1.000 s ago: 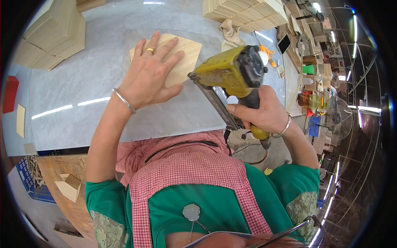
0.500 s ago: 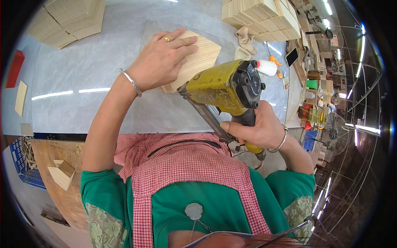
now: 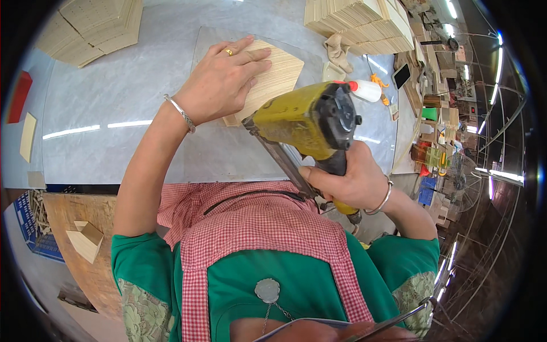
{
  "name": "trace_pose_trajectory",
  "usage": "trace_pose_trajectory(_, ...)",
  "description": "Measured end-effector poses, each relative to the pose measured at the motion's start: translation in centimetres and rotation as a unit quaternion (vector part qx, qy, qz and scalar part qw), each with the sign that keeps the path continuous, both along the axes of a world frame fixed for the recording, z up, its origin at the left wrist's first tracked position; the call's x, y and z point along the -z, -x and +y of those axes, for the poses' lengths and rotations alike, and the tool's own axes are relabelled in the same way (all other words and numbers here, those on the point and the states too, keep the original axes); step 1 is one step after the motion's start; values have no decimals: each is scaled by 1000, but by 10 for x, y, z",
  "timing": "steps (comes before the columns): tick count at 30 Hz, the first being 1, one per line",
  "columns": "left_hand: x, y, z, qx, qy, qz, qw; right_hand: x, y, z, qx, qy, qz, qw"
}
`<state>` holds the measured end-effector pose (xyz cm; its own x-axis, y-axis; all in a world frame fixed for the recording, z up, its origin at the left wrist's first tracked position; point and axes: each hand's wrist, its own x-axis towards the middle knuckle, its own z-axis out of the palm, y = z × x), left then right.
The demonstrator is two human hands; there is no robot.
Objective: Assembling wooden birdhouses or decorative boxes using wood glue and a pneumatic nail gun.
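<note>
My left hand (image 3: pixel 219 78) lies with its fingers stretched over a pale wooden panel (image 3: pixel 282 65) with angled corners, pressing on its left part. The hand covers much of the panel, and the thumb is hidden. My right hand (image 3: pixel 356 179) is wrapped round the black grip of a yellow nail gun (image 3: pixel 290 117). The gun's nose points left, close to the panel's near edge and to the left hand's wrist. I cannot tell whether the nose touches the wood. A small end of wood (image 3: pixel 231 120) shows under the left hand.
Stacks of wooden panels stand at the far left (image 3: pixel 94 34) and far right (image 3: pixel 356 28) of the grey table (image 3: pixel 114 154). To the right lie a cloth (image 3: pixel 338 51), a white bottle (image 3: pixel 367 90) and a phone (image 3: pixel 401 75). A wood offcut (image 3: pixel 85 242) rests on a board at lower left.
The nail gun and my right hand have shifted slightly left and tilted a little. My left hand stays on the panel, nearly unmoved.
</note>
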<state>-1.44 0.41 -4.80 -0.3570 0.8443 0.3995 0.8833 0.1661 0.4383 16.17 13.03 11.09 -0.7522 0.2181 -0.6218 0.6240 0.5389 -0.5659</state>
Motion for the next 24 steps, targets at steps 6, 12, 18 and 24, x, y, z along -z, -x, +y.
trace_pose_trajectory(6,0,0,-1,4,0,-2,1000,-5,-4,4,-8,-10,13,1000)
trace_pose_trajectory(12,-3,4,-3,11,-20,-40,999,-1,-52,45,135,-45,80,987)
trace_pose_trajectory(18,-8,9,-4,-79,-78,-152,982,47,-112,123,216,-231,91,944)
trace_pose_trajectory(24,-20,-4,9,-96,29,24,995,118,-152,205,105,-484,24,869)
